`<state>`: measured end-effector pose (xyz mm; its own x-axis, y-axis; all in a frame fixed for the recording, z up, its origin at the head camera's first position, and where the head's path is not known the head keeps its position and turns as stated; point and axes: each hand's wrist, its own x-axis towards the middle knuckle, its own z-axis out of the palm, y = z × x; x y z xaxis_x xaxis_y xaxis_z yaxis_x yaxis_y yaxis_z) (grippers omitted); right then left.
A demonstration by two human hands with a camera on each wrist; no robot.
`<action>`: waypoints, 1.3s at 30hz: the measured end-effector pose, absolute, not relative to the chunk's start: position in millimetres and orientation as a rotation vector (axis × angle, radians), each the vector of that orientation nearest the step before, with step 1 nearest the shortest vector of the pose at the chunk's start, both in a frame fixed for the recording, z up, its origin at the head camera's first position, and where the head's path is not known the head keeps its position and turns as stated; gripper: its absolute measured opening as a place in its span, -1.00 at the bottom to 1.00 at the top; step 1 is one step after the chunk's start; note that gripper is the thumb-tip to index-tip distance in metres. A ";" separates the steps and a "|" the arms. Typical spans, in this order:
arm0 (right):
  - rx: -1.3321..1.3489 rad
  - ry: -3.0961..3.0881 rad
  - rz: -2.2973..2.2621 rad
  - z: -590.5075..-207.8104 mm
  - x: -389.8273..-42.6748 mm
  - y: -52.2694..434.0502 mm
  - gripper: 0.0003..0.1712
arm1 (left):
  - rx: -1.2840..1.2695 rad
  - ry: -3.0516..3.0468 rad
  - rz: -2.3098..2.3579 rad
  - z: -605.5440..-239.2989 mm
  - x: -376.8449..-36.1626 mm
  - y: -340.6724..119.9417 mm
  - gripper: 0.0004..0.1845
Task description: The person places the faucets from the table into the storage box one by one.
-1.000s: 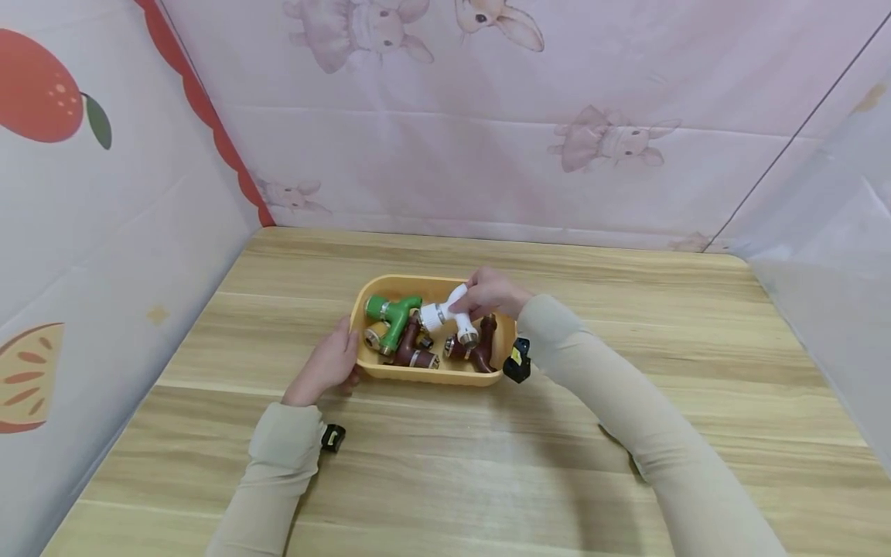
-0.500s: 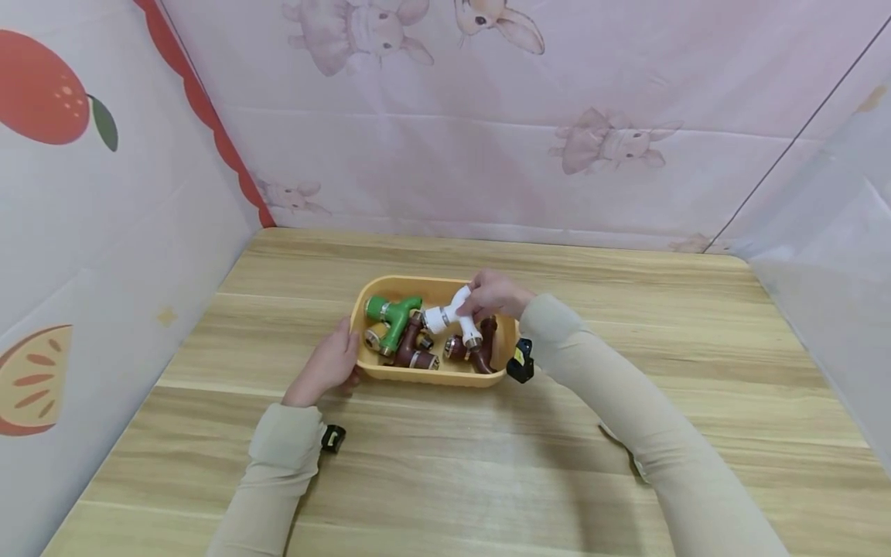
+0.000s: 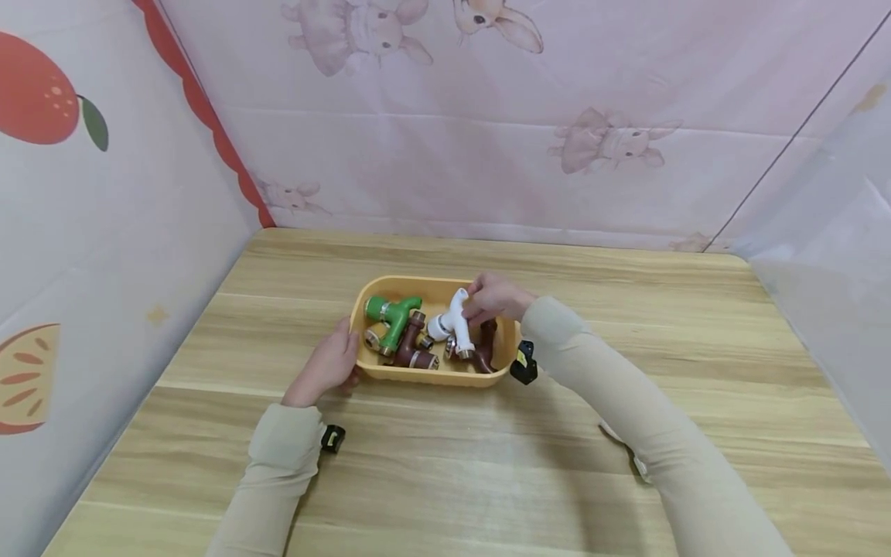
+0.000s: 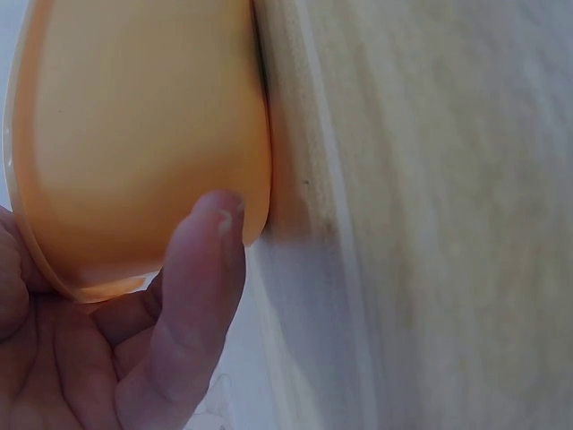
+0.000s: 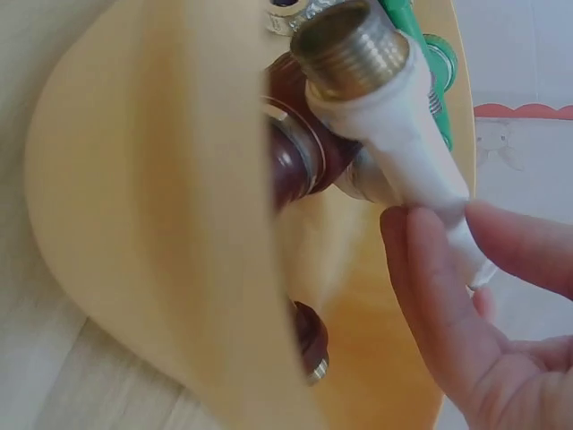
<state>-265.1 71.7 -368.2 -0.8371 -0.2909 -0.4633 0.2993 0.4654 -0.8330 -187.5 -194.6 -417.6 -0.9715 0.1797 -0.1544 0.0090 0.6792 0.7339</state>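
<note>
A white tap (image 3: 455,325) with a bare brass thread is pinched between the thumb and fingers of my right hand (image 3: 494,299), low over the right half of a yellow plastic tub (image 3: 425,377). My left hand (image 3: 332,357) grips the tub's left end; in the left wrist view its thumb (image 4: 201,287) lies along the outer wall. Inside, a green tap (image 3: 394,317) rests at the left over a brown tap (image 3: 411,348) and a partly hidden yellow one (image 3: 376,334). Another brown tap (image 3: 487,344) lies at the right, partly covered by the white tap and my fingers.
The tub stands on a wood-grain table (image 3: 445,472). A printed pink curtain (image 3: 480,178) rises behind the table's back edge, with a white one (image 3: 125,232) along the left. A small object (image 3: 626,452) shows partly from under my right forearm.
My right hand has lowered the white tap slightly and turned it more upright in view, its threaded end coming nearer the right brown tap. The left hand stays on the tub.
</note>
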 end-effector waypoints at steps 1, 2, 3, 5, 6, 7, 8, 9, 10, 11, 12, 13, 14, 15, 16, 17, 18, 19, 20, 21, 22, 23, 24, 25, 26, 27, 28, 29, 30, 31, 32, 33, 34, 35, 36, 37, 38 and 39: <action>0.003 2.158 -1.381 -367.4 -264.9 72.3 -0.67 | 0.151 2.677 1.168 -417.4 -187.4 -194.5 -0.58; -0.008 2.164 -1.375 -366.4 -264.7 73.1 -0.66 | 0.151 2.676 1.167 -417.4 -187.3 -194.5 -0.58; -0.012 2.173 -1.370 -365.2 -264.3 73.8 -0.66 | 0.151 2.674 1.168 -417.3 -187.3 -194.5 -0.58; -0.016 2.197 -1.358 -362.5 -263.5 75.6 -0.66 | 0.150 2.670 1.170 -417.2 -187.3 -194.5 -0.58; -0.014 2.205 -1.356 -361.3 -263.2 76.4 -0.66 | 0.150 2.669 1.172 -417.1 -187.4 -194.4 -0.58; -0.016 2.213 -1.356 -360.2 -262.6 77.5 -0.66 | 0.150 2.669 1.172 -417.3 -187.5 -194.4 -0.59; -0.022 2.223 -1.356 -359.0 -261.9 78.7 -0.66 | 0.150 2.669 1.172 -417.4 -187.6 -194.4 -0.59; -0.025 2.229 -1.360 -358.0 -261.1 79.9 -0.68 | 0.151 2.670 1.172 -417.5 -187.7 -194.4 -0.59; -0.030 2.233 -1.365 -357.3 -260.4 81.5 -0.69 | 0.151 2.670 1.172 -417.5 -187.8 -194.4 -0.59; -0.034 2.235 -1.370 -356.7 -259.6 83.0 -0.71 | 0.152 2.672 1.170 -417.6 -187.9 -194.5 -0.59; -0.042 2.233 -1.379 -356.2 -258.7 84.7 -0.73 | 0.152 2.674 1.169 -417.7 -187.8 -194.5 -0.59; -0.046 2.230 -1.388 -355.8 -258.0 86.3 -0.75 | 0.153 2.675 1.168 -417.7 -187.8 -194.5 -0.59; -0.050 2.231 -1.394 -355.5 -257.1 88.0 -0.77 | 0.156 2.677 1.167 -417.6 -187.8 -194.5 -0.59; -0.053 2.229 -1.404 -355.1 -256.2 89.8 -0.79 | 0.157 2.677 1.165 -417.4 -187.6 -194.4 -0.59; -0.057 2.228 -1.413 -355.1 -255.5 91.5 -0.81 | 0.159 2.678 1.164 -417.3 -187.4 -194.4 -0.60; -0.066 2.225 -1.420 -354.6 -254.3 93.0 -0.82 | 0.160 2.679 1.162 -417.2 -187.3 -194.4 -0.60; -0.073 2.225 -1.426 -354.2 -253.1 94.5 -0.83 | 0.161 2.681 1.161 -417.0 -187.1 -194.3 -0.60; -0.082 2.229 -1.430 -353.9 -252.1 96.0 -0.84 | 0.163 2.682 1.161 -416.8 -187.0 -194.2 -0.60; -0.089 2.231 -1.437 -353.6 -251.0 97.5 -0.85 | 0.164 2.683 1.159 -416.6 -186.8 -194.0 -0.60; -0.096 2.233 -1.444 -353.3 -250.0 98.9 -0.85 | 0.163 2.683 1.158 -416.6 -186.6 -193.9 -0.60; -0.101 2.237 -1.445 -352.9 -249.1 100.2 -0.86 | 0.163 2.684 1.156 -416.5 -186.6 -193.8 -0.59; -0.107 2.238 -1.451 -352.0 -247.8 101.5 -0.87 | 0.160 2.684 1.155 -416.6 -186.5 -193.8 -0.59; -0.114 2.242 -1.458 -351.7 -246.9 102.8 -0.87 | 0.156 2.684 1.153 -416.7 -186.5 -193.7 -0.59; -0.116 2.241 -1.466 -351.0 -245.6 104.1 -0.87 | 0.152 2.683 1.151 -416.8 -186.5 -193.7 -0.59; -0.120 2.242 -1.470 -350.0 -244.2 105.4 -0.88 | 0.150 2.683 1.147 -417.1 -186.5 -193.7 -0.58; -0.129 2.246 -1.468 -349.1 -242.7 106.9 -0.88 | 0.149 2.683 1.146 -417.4 -186.7 -193.8 -0.58; -0.132 2.244 -1.472 -348.1 -241.3 108.1 -0.87 | 0.147 2.682 1.146 -417.6 -186.7 -194.0 -0.58; -0.140 2.242 -1.479 -347.0 -239.8 109.5 -0.86 | 0.147 2.681 1.148 -417.9 -186.8 -194.1 -0.58; -0.143 2.238 -1.485 -346.0 -238.4 110.7 -0.86 | 0.149 2.681 1.148 -418.2 -186.8 -194.3 -0.59; -0.143 2.231 -1.493 -344.8 -237.0 112.0 -0.85 | 0.152 2.680 1.149 -418.4 -186.8 -194.4 -0.59; -0.146 2.225 -1.502 -344.1 -236.0 113.4 -0.84 | 0.156 2.680 1.150 -418.7 -186.8 -194.6 -0.59; -0.143 2.218 -1.515 -343.3 -235.0 114.7 -0.83 | 0.158 2.680 1.150 -418.7 -186.5 -194.7 -0.59; -0.143 2.214 -1.524 -342.7 -234.0 116.0 -0.82 | 0.161 2.680 1.150 -418.7 -186.4 -194.8 -0.59; -0.144 2.210 -1.533 -342.1 -233.0 117.5 -0.81 | 0.165 2.680 1.150 -418.7 -186.2 -194.9 -0.59; -0.150 2.209 -1.541 -341.8 -232.0 119.1 -0.81 | 0.166 2.680 1.150 -418.7 -186.1 -195.0 -0.59; -0.154 2.213 -1.545 -341.3 -230.9 120.7 -0.81 | 0.168 2.681 1.150 -418.6 -185.9 -195.1 -0.59; -0.160 2.219 -1.545 -341.0 -229.7 122.3 -0.81 | 0.170 2.680 1.152 -418.4 -185.8 -195.2 -0.59; -0.172 2.224 -1.546 -340.7 -228.4 124.0 -0.81 | 0.169 2.678 1.154 -418.1 -185.6 -195.2 -0.59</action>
